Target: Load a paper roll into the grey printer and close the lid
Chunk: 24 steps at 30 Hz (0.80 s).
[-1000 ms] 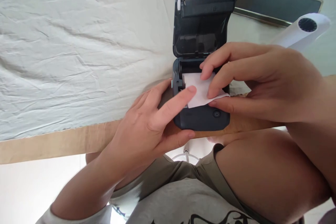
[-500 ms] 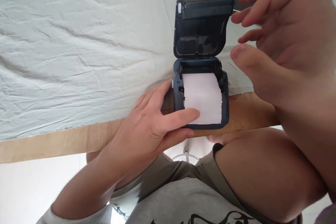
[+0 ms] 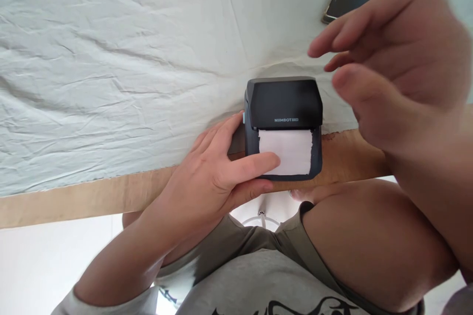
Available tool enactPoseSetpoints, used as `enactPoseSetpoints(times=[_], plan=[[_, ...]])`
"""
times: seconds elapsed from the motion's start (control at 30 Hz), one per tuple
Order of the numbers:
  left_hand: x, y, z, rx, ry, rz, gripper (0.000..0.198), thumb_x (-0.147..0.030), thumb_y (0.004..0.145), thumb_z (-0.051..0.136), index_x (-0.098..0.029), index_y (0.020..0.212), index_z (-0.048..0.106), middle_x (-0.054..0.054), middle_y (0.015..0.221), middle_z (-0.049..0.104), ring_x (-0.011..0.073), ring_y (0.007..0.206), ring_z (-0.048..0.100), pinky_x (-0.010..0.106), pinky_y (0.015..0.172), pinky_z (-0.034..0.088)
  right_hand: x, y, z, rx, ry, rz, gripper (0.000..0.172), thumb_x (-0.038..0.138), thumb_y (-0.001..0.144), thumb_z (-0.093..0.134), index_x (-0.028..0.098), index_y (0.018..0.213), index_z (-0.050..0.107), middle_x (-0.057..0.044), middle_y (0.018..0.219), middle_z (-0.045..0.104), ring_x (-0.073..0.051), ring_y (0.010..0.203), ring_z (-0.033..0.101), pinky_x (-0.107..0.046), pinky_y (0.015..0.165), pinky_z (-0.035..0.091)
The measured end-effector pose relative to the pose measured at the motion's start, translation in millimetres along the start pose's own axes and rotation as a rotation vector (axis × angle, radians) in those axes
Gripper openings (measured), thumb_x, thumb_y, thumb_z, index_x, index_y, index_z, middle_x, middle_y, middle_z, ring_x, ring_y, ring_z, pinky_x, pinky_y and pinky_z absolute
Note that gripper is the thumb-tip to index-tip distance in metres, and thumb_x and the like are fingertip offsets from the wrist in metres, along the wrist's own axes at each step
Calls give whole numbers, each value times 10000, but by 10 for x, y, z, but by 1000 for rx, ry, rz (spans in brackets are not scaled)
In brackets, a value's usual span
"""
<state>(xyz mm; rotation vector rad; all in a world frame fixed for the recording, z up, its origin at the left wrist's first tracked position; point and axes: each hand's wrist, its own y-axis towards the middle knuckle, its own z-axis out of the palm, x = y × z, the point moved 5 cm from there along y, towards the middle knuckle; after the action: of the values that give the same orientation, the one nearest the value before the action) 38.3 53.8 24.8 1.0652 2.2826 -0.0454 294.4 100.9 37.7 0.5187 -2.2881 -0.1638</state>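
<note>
A small dark label printer [image 3: 284,103] marked NIIMBOT sits at the table's near edge, its lid down over the back part. White label paper [image 3: 291,152] lies out from under the lid across the printer's front. My left hand [image 3: 221,167] grips the printer from the left and front, with one finger pressing on the paper. My right hand [image 3: 391,54] hangs in the air to the right of the printer and above it, touching nothing. Its fingers are bent but apart, slightly blurred.
A dark phone [image 3: 347,2] lies behind my right hand, partly covered by it. A pale, wrinkled cloth [image 3: 129,74] covers the table, with a bare wooden edge [image 3: 92,197] along the front. My legs are below that edge.
The printer's lid, raised before, has swung down over the paper roll bay. My right hand has moved slightly left and down, uncovering more of the phone. My left hand has stayed put.
</note>
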Motion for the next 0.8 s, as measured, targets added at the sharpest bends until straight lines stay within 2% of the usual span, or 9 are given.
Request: enactPoseSetpoints(times=[0.13,0.23,0.33,0.4,0.53,0.67,0.73,0.8], plan=[[-2,-18,15,-5,11,5,302,-397,1224,656,-428,1510,568,167,1821,492,388,1669,585,637,1278,575,-15,46,74,90,-5,-22,530,694,1149,592,360,1561,611,-44,1597,653,-302,1433,707,-525,1090,697],[3,-40,35,-43,52,27,467,-428,1230,645,-403,1671,494,191,1796,532,384,1686,581,619,1308,577,-4,84,119,158,21,-36,436,627,1152,619,356,1491,658,-12,1485,717,-234,1285,748,-475,1059,705],[32,-49,55,-81,88,3,684,-576,1232,604,-287,1813,385,227,1771,586,395,1668,610,607,1338,580,-16,97,140,186,57,-6,418,596,1152,625,366,1500,658,-1,1473,723,-221,1289,749,-450,1077,711],[54,-47,65,-78,102,-34,774,-675,1224,559,-250,1843,369,217,1753,621,397,1640,641,590,1329,598,-34,103,143,205,75,3,431,621,1149,627,367,1496,660,2,1472,718,-222,1298,745,-442,1076,709],[66,-39,45,-65,97,-65,748,-666,1208,611,-262,1812,436,183,1749,645,400,1592,682,595,1290,635,-66,146,137,272,91,40,517,701,1096,670,387,1506,655,14,1417,716,-209,1195,736,-429,1000,696],[89,-30,42,-68,55,-107,706,-615,1161,693,-326,1769,481,148,1742,659,423,1565,704,633,1242,664,-55,183,158,318,110,144,563,683,1016,688,357,1474,692,-16,1374,728,-221,1117,702,-408,895,680],[94,-25,58,-82,51,-101,687,-613,1157,685,-326,1752,496,148,1711,685,423,1540,724,632,1234,669,-42,169,184,313,127,164,601,693,1005,659,335,1488,686,-36,1406,727,-232,1133,695,-426,921,685],[100,-24,68,-106,66,-81,706,-640,1178,641,-313,1778,466,157,1701,697,417,1530,734,622,1251,658,-39,130,198,279,120,150,629,698,1023,642,332,1535,662,-41,1436,726,-235,1163,694,-467,1016,684]])
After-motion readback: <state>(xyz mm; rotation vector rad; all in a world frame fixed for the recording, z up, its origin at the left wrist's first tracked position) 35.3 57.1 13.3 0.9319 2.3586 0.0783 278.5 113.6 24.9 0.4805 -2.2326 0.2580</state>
